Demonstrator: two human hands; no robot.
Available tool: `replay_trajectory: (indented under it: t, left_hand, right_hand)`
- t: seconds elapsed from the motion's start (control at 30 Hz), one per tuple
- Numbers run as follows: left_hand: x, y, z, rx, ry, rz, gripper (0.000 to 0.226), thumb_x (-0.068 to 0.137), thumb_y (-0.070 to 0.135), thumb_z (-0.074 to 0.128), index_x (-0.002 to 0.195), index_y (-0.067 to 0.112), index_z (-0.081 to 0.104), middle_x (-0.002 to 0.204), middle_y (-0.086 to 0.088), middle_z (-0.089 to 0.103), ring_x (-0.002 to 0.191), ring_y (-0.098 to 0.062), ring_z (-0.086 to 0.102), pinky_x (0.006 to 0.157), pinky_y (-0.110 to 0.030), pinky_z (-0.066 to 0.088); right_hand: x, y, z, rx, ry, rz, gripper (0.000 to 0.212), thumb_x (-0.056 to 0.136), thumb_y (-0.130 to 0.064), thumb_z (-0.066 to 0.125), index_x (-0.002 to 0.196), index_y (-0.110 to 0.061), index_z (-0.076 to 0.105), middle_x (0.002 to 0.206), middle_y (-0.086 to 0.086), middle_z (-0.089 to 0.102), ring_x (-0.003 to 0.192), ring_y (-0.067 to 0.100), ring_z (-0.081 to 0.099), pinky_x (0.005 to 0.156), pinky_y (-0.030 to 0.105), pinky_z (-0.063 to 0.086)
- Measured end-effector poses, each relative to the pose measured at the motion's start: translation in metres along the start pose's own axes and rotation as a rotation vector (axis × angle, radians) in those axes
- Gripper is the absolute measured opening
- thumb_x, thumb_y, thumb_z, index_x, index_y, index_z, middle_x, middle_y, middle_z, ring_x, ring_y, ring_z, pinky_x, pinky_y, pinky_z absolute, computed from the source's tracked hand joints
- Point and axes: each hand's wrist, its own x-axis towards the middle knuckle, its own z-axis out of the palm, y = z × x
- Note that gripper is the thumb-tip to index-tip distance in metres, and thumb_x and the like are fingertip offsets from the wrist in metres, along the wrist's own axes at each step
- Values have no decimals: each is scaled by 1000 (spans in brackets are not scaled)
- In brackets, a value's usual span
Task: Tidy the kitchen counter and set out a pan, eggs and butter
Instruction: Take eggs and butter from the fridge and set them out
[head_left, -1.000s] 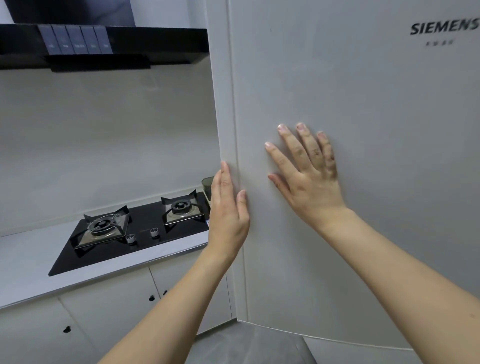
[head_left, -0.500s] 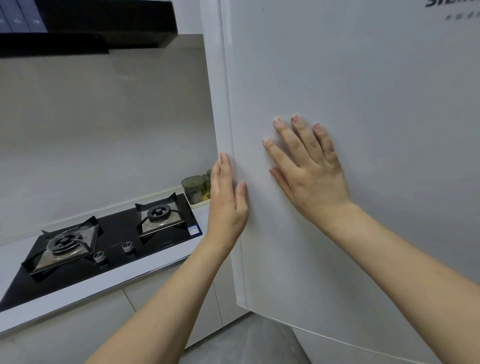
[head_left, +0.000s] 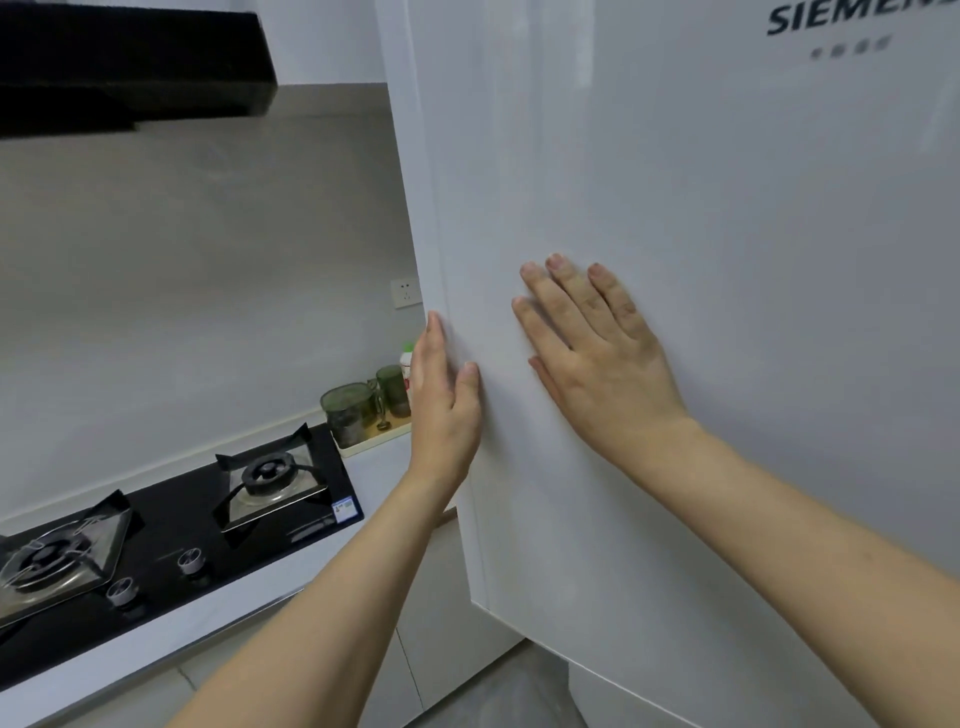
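Illumination is soft, even and moderately bright, with a cool cast; the source itself lies outside the frame. The glossy white refrigerator door (head_left: 727, 260) carries faint vertical reflections near its top and no hard glare. Soft, diffuse shadows lie on the door directly beside the right hand (head_left: 597, 353) and under both forearms. The black range hood (head_left: 130, 67) renders almost without detail. The black glass gas hob (head_left: 171, 540) shows pale highlights on its steel burner trays. Wide-angle distortion bends the door edge and the white counter front (head_left: 156, 649). Overall sharpness is moderate; fine detail is slightly smeared, notably the small grey lettering under the logo.
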Motion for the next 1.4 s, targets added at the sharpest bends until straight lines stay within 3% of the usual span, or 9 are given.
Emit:
replay_trajectory:
  t: [0.17, 0.47, 0.63, 0.87, 1.03, 1.17, 1.27, 1.4]
  left_hand:
    - [29, -10, 29, -132, -56, -48, 64, 98, 36, 44, 154, 30, 15, 152, 23, 18, 144, 2, 13, 121, -41, 16]
    - [71, -17, 85, -252, -71, -80, 74, 91, 51, 51, 153, 29, 18, 155, 18, 22, 143, 0, 19, 120, -38, 22]
    - [87, -24, 113, -289, -97, -97, 81, 84, 62, 51, 152, 35, 15, 157, 18, 19, 144, -2, 17, 120, -41, 20]
    - [108, -30, 142, -374, -173, -102, 80, 85, 59, 55, 151, 36, 17, 157, 15, 22, 145, -3, 17, 120, -42, 21]
    - [124, -26, 166, -513, -260, -148, 69, 95, 39, 55, 153, 30, 17, 157, 8, 24, 144, -7, 23, 120, -37, 22]
    - [140, -22, 191, -564, -333, -188, 69, 91, 43, 54, 150, 31, 21, 156, 9, 27, 144, -9, 24, 119, -36, 23]
    - [144, -19, 215, -577, -313, -188, 64, 99, 31, 51, 152, 26, 16, 155, 9, 25, 140, -5, 28, 114, -26, 26]
    - [139, -30, 232, -491, -262, -148, 82, 86, 60, 50, 153, 33, 12, 160, 14, 15, 145, -1, 16, 121, -36, 16]
  right_hand:
    - [-10, 20, 18, -80, -81, 8, 53, 91, -20, 56, 140, -6, 44, 153, 15, 32, 144, 33, 26, 119, 47, 14]
    - [-11, 46, 49, -178, -171, -7, 47, 93, -17, 45, 138, -3, 47, 152, 18, 34, 143, 35, 27, 119, 47, 12]
    - [-13, 57, 63, -291, -287, -41, 58, 97, -28, 39, 148, -3, 29, 157, 18, 21, 146, 36, 15, 119, 49, 3]
    - [-23, 74, 73, -379, -380, -49, 70, 97, -33, 40, 151, 1, 14, 159, 18, 10, 147, 36, 6, 118, 51, -7]
    - [-29, 89, 82, -423, -442, -68, 73, 97, -34, 39, 151, 4, 8, 159, 20, 5, 147, 39, 2, 116, 54, -11]
    - [-36, 103, 92, -454, -477, -67, 74, 98, -34, 36, 149, 8, 3, 159, 22, 1, 146, 40, 0, 116, 55, -11]
    - [-40, 111, 101, -477, -500, -95, 69, 99, -30, 29, 149, 10, 1, 158, 24, -1, 145, 43, -1, 115, 56, -11]
    - [-39, 108, 102, -483, -551, -130, 65, 88, -13, 9, 148, 11, -2, 157, 27, -5, 144, 45, -5, 111, 59, -13]
